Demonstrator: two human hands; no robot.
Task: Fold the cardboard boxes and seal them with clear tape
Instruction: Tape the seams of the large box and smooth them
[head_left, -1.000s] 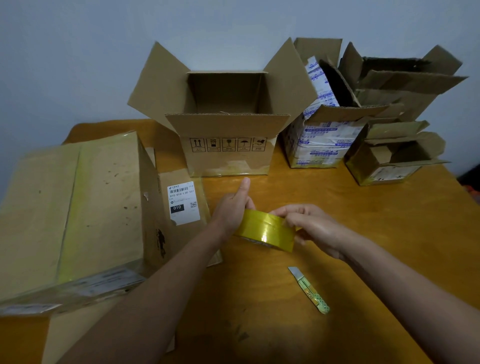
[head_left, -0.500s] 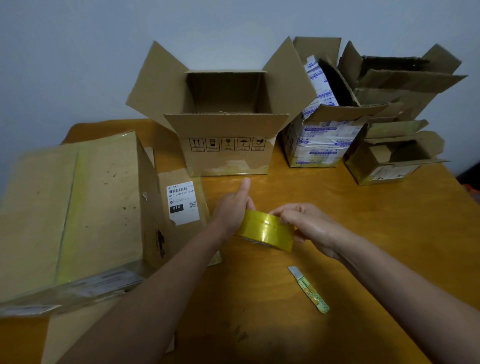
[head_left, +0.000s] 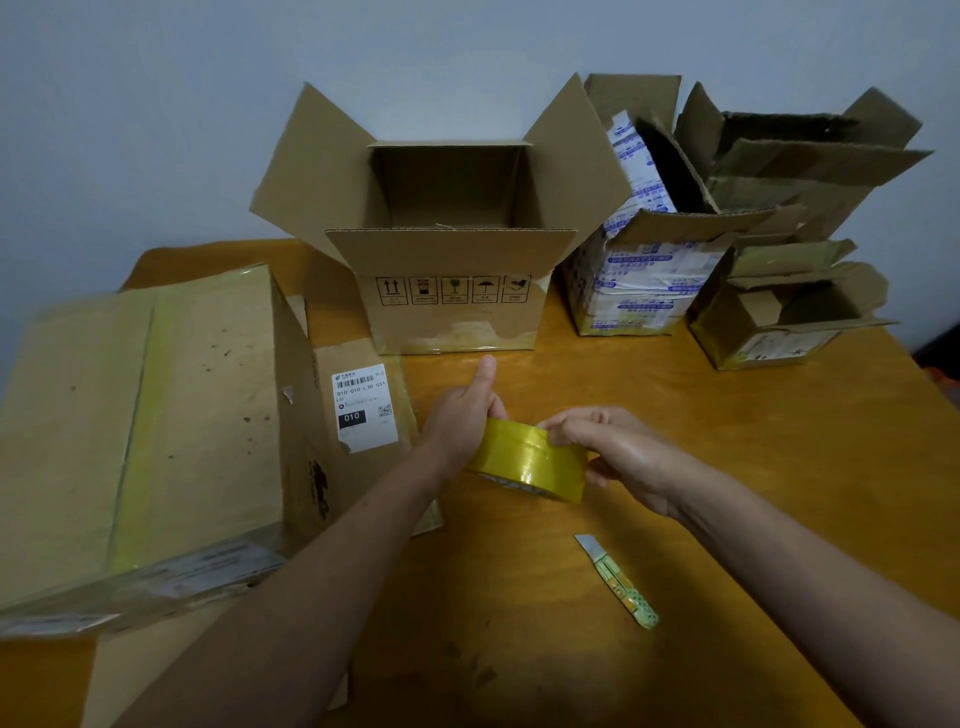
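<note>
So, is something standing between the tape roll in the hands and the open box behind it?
Nothing visible. Only bare table lies between the tape roll and the open box. The knife lies on the near side, off that path.

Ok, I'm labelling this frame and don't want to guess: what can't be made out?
Head view only:
- End of the yellow tape roll: covered by fingers of the right hand.
- The large taped cardboard box, left: cut off by the frame edge.
- The white shipping label: fine print too small.
</note>
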